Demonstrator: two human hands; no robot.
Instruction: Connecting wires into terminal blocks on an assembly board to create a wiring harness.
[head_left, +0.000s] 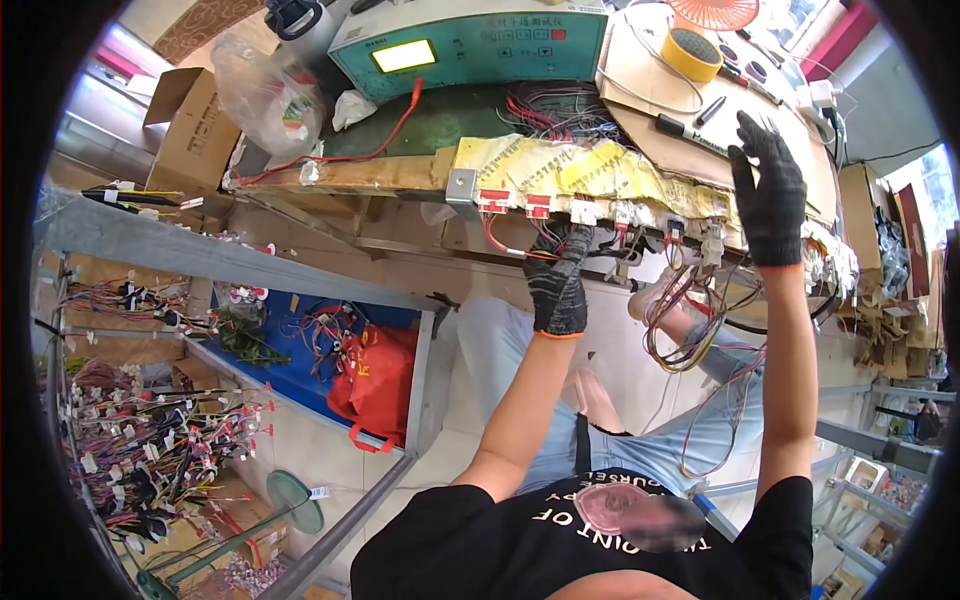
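Note:
Both my hands wear black knit gloves with orange cuffs. My left hand (560,280) is closed at the bench's front edge, its fingertips at a white connector (585,212) with wires below it; the fingers partly hide their grip. My right hand (772,195) is raised over the right part of the bench, fingers apart and holding nothing. Between the hands, a bundle of coloured wires (665,335) hangs from the edge in loops down towards my lap. Red-and-white connectors (538,206) and several white ones line the yellow-taped edge (560,168).
A teal tester (470,50) with a lit screen stands at the back. Tape (692,54) and a marker (680,128) lie on cardboard (640,95) at right. Wire bundles (165,435) crowd a rack at left, beside a blue tray (290,345) holding a red bag (378,375).

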